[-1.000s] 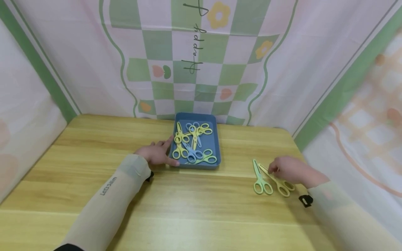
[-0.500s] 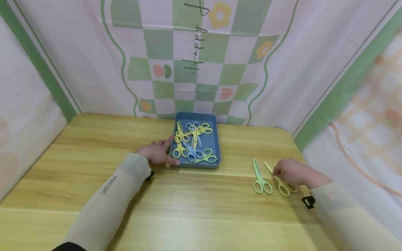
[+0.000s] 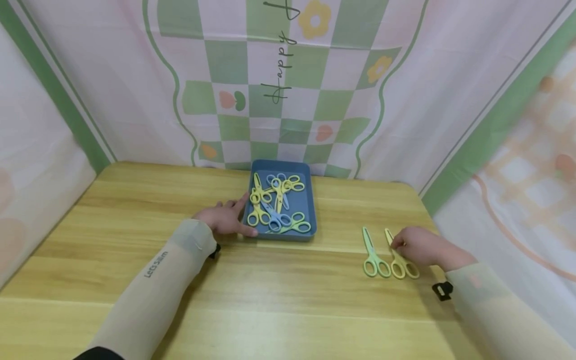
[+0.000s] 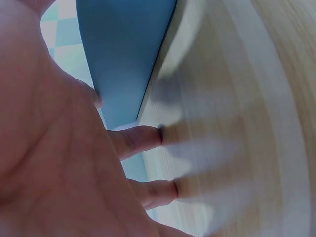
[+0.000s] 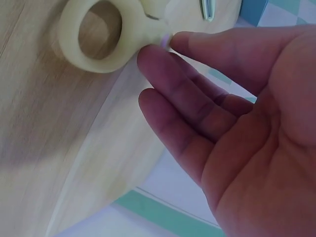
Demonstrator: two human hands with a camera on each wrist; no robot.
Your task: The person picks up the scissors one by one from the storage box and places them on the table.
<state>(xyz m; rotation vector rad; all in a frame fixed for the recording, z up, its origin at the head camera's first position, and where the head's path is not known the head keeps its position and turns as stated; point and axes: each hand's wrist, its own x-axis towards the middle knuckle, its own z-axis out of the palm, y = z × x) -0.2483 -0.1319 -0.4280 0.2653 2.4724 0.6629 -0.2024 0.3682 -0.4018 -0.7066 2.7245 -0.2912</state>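
Note:
My right hand (image 3: 419,246) pinches a pair of yellow scissors (image 3: 396,256) near the pivot; they lie on the table with the blades pointing away. In the right wrist view a pale yellow finger ring (image 5: 69,37) shows beside my thumb and fingertips. Just left of them lies a pair of light green scissors (image 3: 371,252), roughly parallel. My left hand (image 3: 221,220) touches the near-left corner of a blue tray (image 3: 288,237), thumb at the front edge and fingers spread along the left side. Several yellow, blue and green scissors lie jumbled in the tray, including blue ones (image 3: 273,216) and green ones (image 3: 294,225).
The wooden table (image 3: 270,290) has its back edge against a printed curtain (image 3: 265,65). The tray stands close to that curtain. Cloth also hangs at the left and right sides.
The yellow scissors have shifted and turned under my right hand, from slanting across toward the green scissors to lying nearly parallel beside them. My left hand and the tray have stayed in place.

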